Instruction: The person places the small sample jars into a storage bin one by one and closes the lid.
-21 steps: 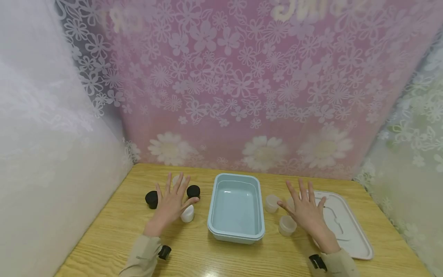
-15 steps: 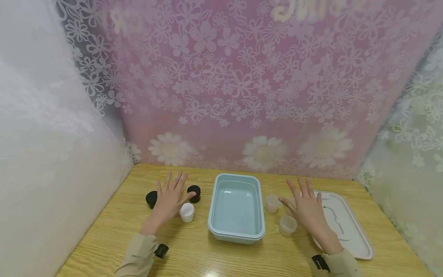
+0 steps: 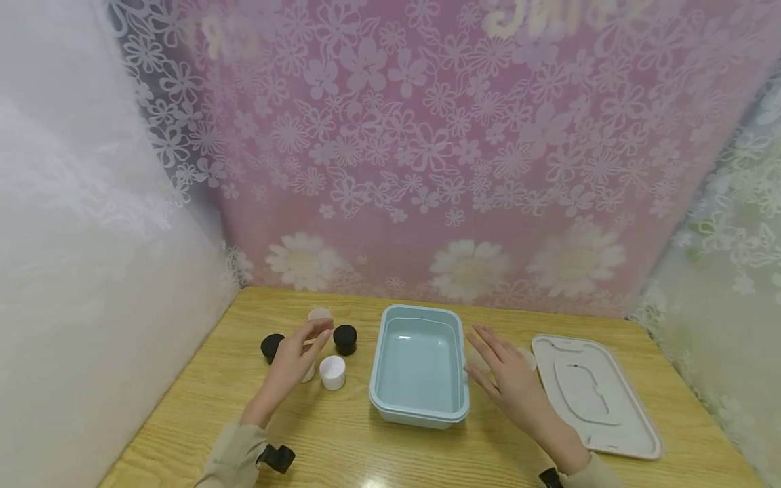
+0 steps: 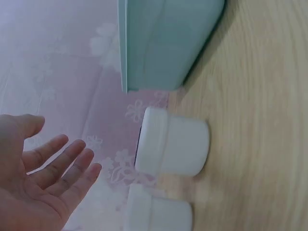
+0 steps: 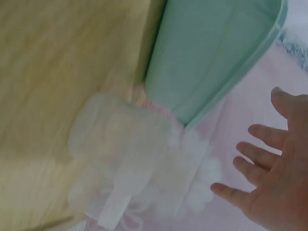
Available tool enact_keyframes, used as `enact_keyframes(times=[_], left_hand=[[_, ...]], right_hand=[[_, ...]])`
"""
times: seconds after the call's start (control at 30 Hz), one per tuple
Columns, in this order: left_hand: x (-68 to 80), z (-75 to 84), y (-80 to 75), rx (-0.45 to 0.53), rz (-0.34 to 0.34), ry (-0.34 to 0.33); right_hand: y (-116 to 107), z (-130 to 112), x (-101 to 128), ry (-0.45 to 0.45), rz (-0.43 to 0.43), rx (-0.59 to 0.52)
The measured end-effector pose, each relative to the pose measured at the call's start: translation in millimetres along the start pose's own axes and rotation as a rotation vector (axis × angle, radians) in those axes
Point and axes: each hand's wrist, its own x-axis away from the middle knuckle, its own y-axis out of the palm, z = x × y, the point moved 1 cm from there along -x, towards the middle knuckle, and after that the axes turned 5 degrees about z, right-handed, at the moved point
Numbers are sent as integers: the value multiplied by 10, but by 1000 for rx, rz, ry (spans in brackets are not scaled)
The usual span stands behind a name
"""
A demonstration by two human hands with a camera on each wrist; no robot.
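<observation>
So compared with a moment before, both hands had pulled inward toward the middle. The left hand (image 3: pixel 291 359) used to be spread flat over the little jars, and now it had turned side-on and drifted right, fingers relaxed and straight, hovering by the small white jar (image 3: pixel 332 372). It wasn't holding anything; the left wrist view showed an open palm (image 4: pixel 41 187) with that white jar (image 4: pixel 172 148) lying just past the fingertips, not touching. The right hand (image 3: pixel 509 383) had slid off the flat white lid (image 3: pixel 594 396) and moved left, so it sat right beside the pale blue bin (image 3: pixel 419 366), covering the spot where the translucent cups stood. Also open, nothing gripped. From the right wrist view the clear cups (image 5: pixel 120 149) looked blurry, close to the bin wall (image 5: pixel 211 62), fingers spread well clear of them.

My read: both hands were lining up on their nearest containers, no grab made yet.

The bin itself sat mid-tabletop (image 3: pixel 342 447), empty, rounded rectangular, glossy pale blue-green plastic with a lipped rim. Two black-capped jars (image 3: pixel 344 339) and a further whitish one (image 3: pixel 319 314) stayed behind the left hand.
</observation>
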Motion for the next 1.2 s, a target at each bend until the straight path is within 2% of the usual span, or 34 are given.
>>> enact_keyframes(times=[0.1, 0.23, 0.37, 0.5, 0.57, 0.63, 0.83, 1.0, 1.2], left_hand=[[77, -19, 25, 51, -11, -65], [146, -72, 86, 60, -24, -80], [190, -107, 141, 4, -25, -48], [234, -98, 162, -95, -16, -5], [256, -92, 172, -119, -13, 13], [271, -93, 180, -125, -8, 30], [301, -82, 221, -130, -16, 59], [298, -73, 247, -119, -45, 41], [295, -99, 285, -131, -56, 21]], right_hand=[[43, -68, 36, -50, -6, -9], [84, -123, 63, -94, -19, 3], [116, -143, 82, -111, -61, 31], [127, -169, 104, -61, -173, 48], [131, -184, 115, -32, -228, 55], [135, -194, 116, -30, -247, 58], [156, -199, 120, -61, -239, 96], [163, -196, 114, -102, -216, 122], [139, -198, 132, -91, -228, 102]])
